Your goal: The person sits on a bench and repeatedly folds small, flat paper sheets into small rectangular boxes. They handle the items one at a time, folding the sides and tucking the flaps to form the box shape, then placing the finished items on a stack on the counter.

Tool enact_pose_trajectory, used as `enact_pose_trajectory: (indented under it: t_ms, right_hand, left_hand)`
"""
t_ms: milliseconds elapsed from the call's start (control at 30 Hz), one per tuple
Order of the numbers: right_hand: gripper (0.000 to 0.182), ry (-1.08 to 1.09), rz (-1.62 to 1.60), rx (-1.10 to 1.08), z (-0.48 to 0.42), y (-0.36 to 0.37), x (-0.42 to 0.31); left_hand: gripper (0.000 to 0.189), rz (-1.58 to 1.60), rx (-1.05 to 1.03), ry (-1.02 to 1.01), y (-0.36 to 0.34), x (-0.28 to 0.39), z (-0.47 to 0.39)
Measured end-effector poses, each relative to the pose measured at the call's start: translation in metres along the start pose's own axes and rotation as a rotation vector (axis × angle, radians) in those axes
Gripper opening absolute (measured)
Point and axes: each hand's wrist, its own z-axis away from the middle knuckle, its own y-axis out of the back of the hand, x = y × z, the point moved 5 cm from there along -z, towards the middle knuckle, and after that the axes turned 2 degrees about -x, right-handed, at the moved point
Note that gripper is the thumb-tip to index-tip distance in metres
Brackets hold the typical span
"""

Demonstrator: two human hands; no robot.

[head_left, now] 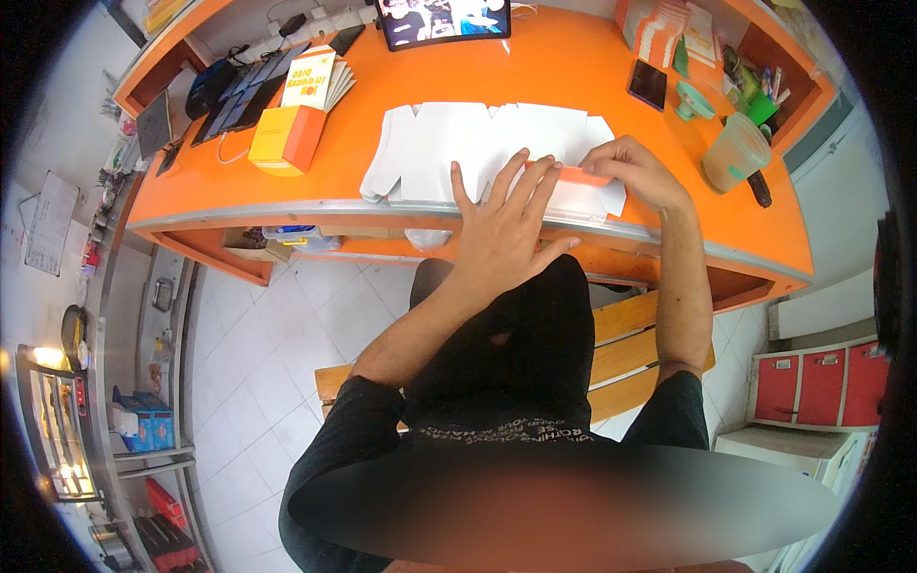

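Note:
Flat white cardboard box blanks [437,150] lie on the orange desk near its front edge. My left hand [505,208] rests palm down with spread fingers across them, its fingertips at an orange flap [573,175]. The thumb and fingers of my right hand [634,168] pinch the right end of that flap, which is folded up from the white card. To the left, a folded yellow and orange box [286,140] stands beside a fanned stack of printed white and yellow cartons [315,79].
A tablet [444,21] stands at the back of the desk [551,64]. On the right are a phone [647,86], a green-topped holder [693,102] and a lidded plastic cup [736,152]. A wooden slatted bench [623,358] is beneath me.

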Motion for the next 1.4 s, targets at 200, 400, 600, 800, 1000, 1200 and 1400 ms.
enact_pose_trajectory:
  t_ms: [200,400,600,800,1000,1200,1400]
  right_hand:
    - [0.018,0.021,-0.009,-0.084,-0.004,-0.003,-0.001]
    - [0.030,-0.053,0.044,0.134,-0.004,-0.001,0.006]
    - [0.015,0.466,0.261,0.890,0.036,-0.015,-0.053]
    - [0.003,0.837,0.707,0.722,0.096,-0.109,-0.106]
    - [0.015,0.921,0.711,0.352,0.088,-0.168,-0.072]
    - [0.049,0.762,0.657,0.542,0.087,-0.161,-0.073]
    - [0.026,0.355,0.246,0.363,0.064,-0.141,-0.062]
  left_hand:
    - [0.078,0.023,-0.089,0.054,0.003,-0.001,-0.008]
    - [0.070,-0.035,-0.101,0.014,0.002,0.005,0.004]
    - [0.089,-0.161,-0.028,0.012,0.005,0.011,0.015]
    - [0.137,0.941,0.366,0.067,0.047,0.000,0.043]
    - [0.117,1.313,0.753,0.588,0.047,-0.048,0.091]
    - [0.101,1.000,0.762,0.649,0.031,-0.083,0.144]
    - [0.088,0.608,0.674,0.457,0.026,-0.090,0.189]
